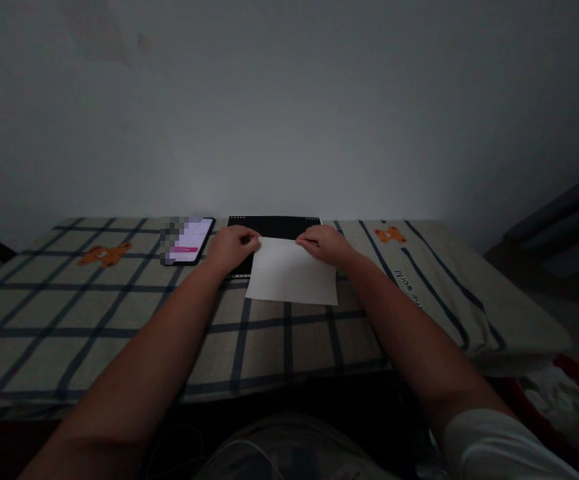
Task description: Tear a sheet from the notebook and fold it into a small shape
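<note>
A white sheet of paper point(292, 273) is stretched between my two hands, tilted with its lower edge toward me. My left hand point(233, 248) pinches its far left corner between thumb and fingers. At the far right corner, my right hand point(325, 244) grips the sheet in the same way. Beneath and behind the paper lies a flat black sheet or board point(274, 225) with small white marks along its edges; the paper and my hands cover much of it.
A phone point(188, 241) with a lit screen lies left of my left hand. The table wears a checked cloth point(119, 307) with orange bear prints. A pale wall point(289, 113) rises behind the table's far edge. Some red and white material point(564, 393) sits below at the right.
</note>
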{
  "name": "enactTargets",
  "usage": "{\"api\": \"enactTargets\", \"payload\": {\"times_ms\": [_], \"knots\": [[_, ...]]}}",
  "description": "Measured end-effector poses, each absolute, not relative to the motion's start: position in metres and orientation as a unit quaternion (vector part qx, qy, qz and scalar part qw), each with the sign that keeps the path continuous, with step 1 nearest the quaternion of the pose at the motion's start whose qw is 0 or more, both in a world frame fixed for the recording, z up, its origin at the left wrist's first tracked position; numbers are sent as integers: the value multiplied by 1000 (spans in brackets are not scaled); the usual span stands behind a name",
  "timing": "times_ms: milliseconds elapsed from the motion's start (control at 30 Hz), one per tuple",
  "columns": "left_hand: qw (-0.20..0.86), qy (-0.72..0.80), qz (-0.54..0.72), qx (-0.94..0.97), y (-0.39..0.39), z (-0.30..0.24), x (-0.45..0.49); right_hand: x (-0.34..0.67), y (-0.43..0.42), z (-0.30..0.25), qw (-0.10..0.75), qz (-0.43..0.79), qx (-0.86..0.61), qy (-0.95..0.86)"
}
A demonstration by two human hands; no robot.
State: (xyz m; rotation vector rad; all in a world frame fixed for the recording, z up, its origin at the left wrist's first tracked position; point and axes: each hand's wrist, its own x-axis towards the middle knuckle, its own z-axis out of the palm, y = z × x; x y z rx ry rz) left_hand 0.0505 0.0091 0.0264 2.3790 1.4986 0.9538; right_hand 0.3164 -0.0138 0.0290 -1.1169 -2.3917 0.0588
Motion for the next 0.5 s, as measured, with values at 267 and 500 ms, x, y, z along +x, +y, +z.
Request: {"api": "enactTargets", "payload": {"times_ms": [267, 500], "knots": [[123, 543, 407, 724, 19, 25, 41, 332, -11, 29, 326, 65, -454, -827], [295, 479, 359, 744, 10, 22, 57, 330, -5, 17, 345, 79, -469, -809]]}}
